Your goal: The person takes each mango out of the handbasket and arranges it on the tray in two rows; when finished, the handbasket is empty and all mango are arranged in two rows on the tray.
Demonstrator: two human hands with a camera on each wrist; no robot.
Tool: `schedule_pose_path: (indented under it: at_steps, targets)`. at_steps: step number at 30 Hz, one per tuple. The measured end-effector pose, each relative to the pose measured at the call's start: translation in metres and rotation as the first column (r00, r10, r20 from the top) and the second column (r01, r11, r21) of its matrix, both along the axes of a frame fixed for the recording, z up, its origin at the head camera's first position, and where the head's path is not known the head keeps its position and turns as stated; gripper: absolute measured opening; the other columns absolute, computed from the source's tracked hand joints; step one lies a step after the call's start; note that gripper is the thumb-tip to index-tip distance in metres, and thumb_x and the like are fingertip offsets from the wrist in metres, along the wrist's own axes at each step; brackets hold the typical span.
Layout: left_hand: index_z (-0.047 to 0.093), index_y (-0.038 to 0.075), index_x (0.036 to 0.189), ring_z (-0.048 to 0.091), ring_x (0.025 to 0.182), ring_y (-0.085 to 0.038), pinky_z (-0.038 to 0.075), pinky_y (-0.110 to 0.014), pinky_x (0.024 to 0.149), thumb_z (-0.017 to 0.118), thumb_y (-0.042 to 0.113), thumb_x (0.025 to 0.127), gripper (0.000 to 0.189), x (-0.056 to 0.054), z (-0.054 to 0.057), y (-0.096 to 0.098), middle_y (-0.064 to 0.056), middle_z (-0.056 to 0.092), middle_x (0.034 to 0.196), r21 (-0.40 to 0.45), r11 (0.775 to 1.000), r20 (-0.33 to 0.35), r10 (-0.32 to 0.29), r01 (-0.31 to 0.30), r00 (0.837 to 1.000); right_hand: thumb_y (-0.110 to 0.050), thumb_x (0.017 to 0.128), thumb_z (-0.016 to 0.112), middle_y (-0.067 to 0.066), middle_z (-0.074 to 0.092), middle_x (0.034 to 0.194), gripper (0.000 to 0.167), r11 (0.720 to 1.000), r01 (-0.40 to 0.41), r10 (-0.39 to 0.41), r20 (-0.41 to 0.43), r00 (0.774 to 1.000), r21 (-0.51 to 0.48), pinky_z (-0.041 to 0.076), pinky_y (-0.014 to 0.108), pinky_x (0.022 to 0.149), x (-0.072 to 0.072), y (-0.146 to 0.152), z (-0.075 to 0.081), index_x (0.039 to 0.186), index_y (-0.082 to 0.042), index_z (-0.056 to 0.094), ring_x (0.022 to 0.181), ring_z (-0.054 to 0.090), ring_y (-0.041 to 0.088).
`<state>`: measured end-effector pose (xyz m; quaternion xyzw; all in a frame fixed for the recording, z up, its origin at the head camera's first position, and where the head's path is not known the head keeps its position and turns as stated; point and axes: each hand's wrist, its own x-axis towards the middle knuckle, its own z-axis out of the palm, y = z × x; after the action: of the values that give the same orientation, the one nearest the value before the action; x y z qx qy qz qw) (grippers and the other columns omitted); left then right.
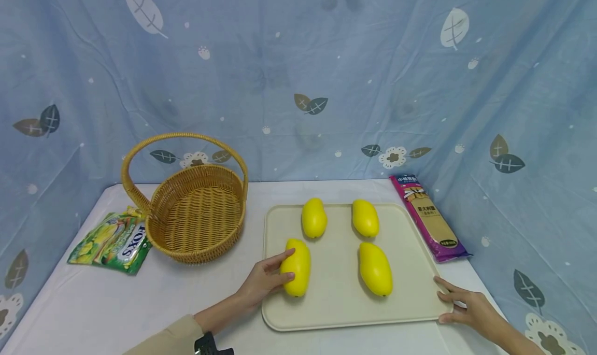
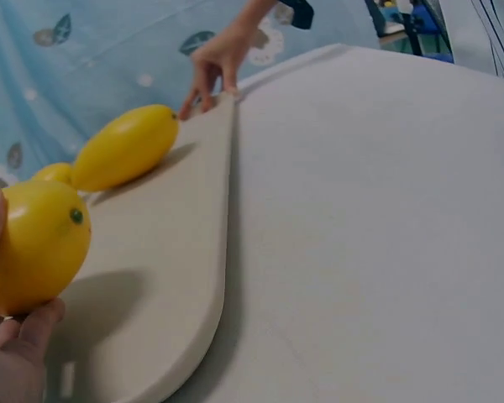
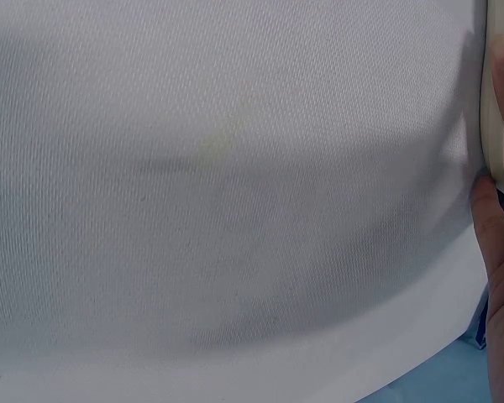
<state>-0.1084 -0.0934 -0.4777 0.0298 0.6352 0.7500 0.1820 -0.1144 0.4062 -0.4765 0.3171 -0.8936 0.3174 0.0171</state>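
Observation:
A beige tray (image 1: 331, 313) lies on the white-covered table with yellow mangoes on it. My left hand (image 1: 266, 280) grips the front-left mango (image 1: 298, 268) from its left side, thumb nearer me and fingers across the far part. In the left wrist view this mango (image 2: 42, 243) shows a small green stem spot, and a shadow falls on the tray beside it. Three other mangoes lie apart: one at the back left (image 1: 314, 218), one at the back right (image 1: 366, 218), one at the front right (image 1: 375, 269). My right hand (image 1: 471, 308) holds the tray's front-right corner between thumb and fingers.
A wicker basket (image 1: 198, 249) with a tall hoop handle stands left of the tray. Beside it lies a green Fox's bag (image 1: 114, 241), partly behind the basket. A purple pasta packet (image 1: 429, 215) lies along the tray's right side. Blue patterned cloth (image 1: 280, 59) hangs behind.

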Motion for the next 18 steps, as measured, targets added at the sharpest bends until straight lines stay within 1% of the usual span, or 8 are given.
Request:
schedule_pose_path:
  at_steps: [2, 5, 9, 11, 14, 18]
  targets:
    - [0.049, 0.012, 0.141, 0.039, 0.133, -0.035, 0.047, -0.034, 0.098, 0.072, 0.021, 0.087, 0.060, -0.003, -0.001, 0.006, -0.019, 0.032, 0.151, -0.044, 0.999, -0.041, -0.002, 0.000, 0.999, -0.013, 0.064, 0.084, -0.029, 0.035, 0.139, 0.047, 1.000, 0.003, -0.003, -0.008, 1.000, 0.003, 0.042, -0.001, 0.075, 0.000, 0.000, 0.000, 0.101, 0.011, 0.069, 0.108, 0.043, -0.014]
    - [0.051, 0.009, 0.139, 0.038, 0.134, -0.034, 0.044, -0.032, 0.100, 0.072, 0.018, 0.087, 0.058, -0.008, -0.001, 0.015, -0.017, 0.036, 0.150, -0.051, 0.999, -0.098, -0.023, 0.018, 0.995, -0.014, 0.064, 0.084, -0.029, 0.035, 0.139, 0.047, 1.000, 0.008, -0.008, -0.021, 1.000, 0.007, 0.041, -0.002, 0.076, 0.000, 0.000, -0.001, 0.101, 0.010, 0.070, 0.108, 0.043, -0.014]
    - [0.049, 0.003, 0.139, 0.045, 0.129, -0.033, 0.046, -0.032, 0.098, 0.071, 0.010, 0.087, 0.057, -0.012, -0.002, 0.025, -0.019, 0.038, 0.148, 0.005, 0.998, -0.117, -0.057, 0.058, 0.991, -0.015, 0.063, 0.084, -0.029, 0.035, 0.139, 0.047, 1.000, 0.012, -0.012, -0.033, 0.999, 0.013, 0.040, -0.003, 0.077, 0.001, -0.001, 0.000, 0.101, 0.010, 0.070, 0.108, 0.043, -0.014]
    - [0.050, 0.003, 0.138, 0.047, 0.127, -0.031, 0.047, -0.031, 0.097, 0.071, 0.009, 0.087, 0.056, -0.013, -0.003, 0.030, -0.019, 0.038, 0.147, 0.007, 0.998, -0.123, -0.064, 0.065, 0.990, -0.015, 0.063, 0.084, -0.029, 0.035, 0.139, 0.048, 1.000, 0.012, -0.012, -0.040, 0.999, 0.014, 0.040, -0.003, 0.077, 0.001, -0.001, 0.000, 0.101, 0.010, 0.070, 0.108, 0.043, -0.014]
    - [0.050, 0.003, 0.138, 0.048, 0.127, -0.032, 0.048, -0.031, 0.096, 0.070, 0.008, 0.087, 0.055, -0.015, -0.005, 0.035, -0.020, 0.039, 0.147, 0.005, 0.998, -0.127, -0.060, 0.062, 0.990, -0.014, 0.063, 0.084, -0.028, 0.036, 0.139, 0.048, 1.000, 0.008, -0.008, -0.046, 0.999, 0.007, 0.041, -0.002, 0.076, 0.001, -0.001, 0.000, 0.101, 0.010, 0.070, 0.108, 0.044, -0.014]
    - [0.051, 0.004, 0.138, 0.046, 0.128, -0.033, 0.047, -0.030, 0.096, 0.070, 0.008, 0.087, 0.054, -0.016, -0.005, 0.039, -0.021, 0.038, 0.147, -0.017, 0.999, -0.121, -0.041, 0.039, 0.992, -0.013, 0.063, 0.084, -0.027, 0.036, 0.139, 0.048, 1.000, 0.000, 0.000, -0.048, 0.999, -0.007, 0.042, -0.002, 0.075, 0.001, 0.000, 0.000, 0.102, 0.010, 0.070, 0.108, 0.044, -0.014]
